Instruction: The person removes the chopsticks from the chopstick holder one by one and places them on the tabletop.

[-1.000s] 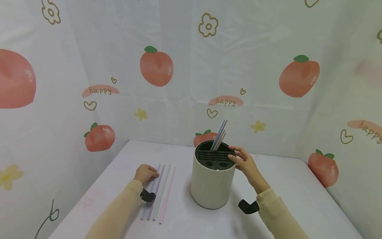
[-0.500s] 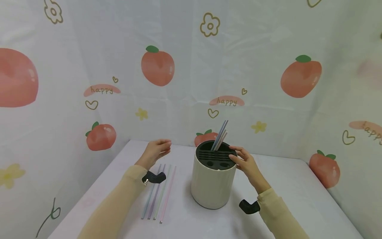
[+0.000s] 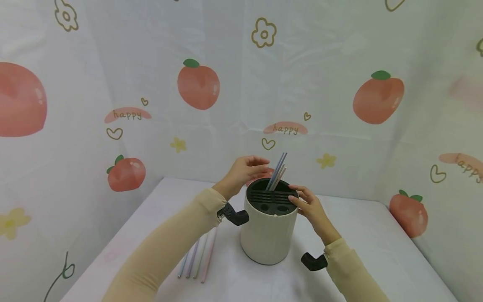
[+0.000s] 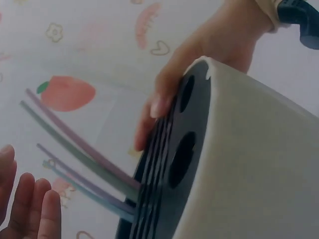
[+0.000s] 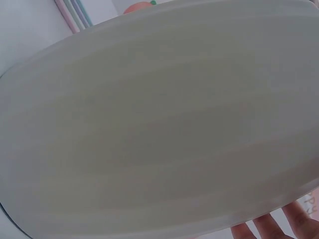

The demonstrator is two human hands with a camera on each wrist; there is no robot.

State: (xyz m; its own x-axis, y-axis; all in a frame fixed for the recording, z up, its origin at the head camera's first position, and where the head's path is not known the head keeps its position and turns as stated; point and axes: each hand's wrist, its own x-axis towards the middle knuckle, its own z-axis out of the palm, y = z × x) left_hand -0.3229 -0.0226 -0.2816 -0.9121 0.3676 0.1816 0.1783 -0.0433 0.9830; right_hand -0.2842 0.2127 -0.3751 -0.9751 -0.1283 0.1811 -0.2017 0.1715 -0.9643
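A cream utensil holder (image 3: 267, 239) with a black slotted top (image 4: 187, 144) stands upright on the table. Several pastel chopsticks (image 3: 276, 171) lean in its rear opening; the left wrist view shows pink, green, purple and blue ones. My left hand (image 3: 245, 173) hovers just left of these chopsticks, fingers extended and nothing visible in them. With my right hand (image 3: 310, 209) I grip the holder's right rim, thumb over the top and other fingers round the far side. Several more chopsticks (image 3: 209, 260) lie side by side on the table, their far ends hidden by my left arm.
A white cloth covers the table (image 3: 347, 251). Behind it hangs a white backdrop (image 3: 226, 138) printed with peaches, flowers and hearts. A black wrist camera (image 3: 237, 217) on my left arm is close to the holder's side.
My left hand has risen from the chopsticks on the table and crossed rightward to the holder's top. My right hand stays on the rim, and the holder has not moved.
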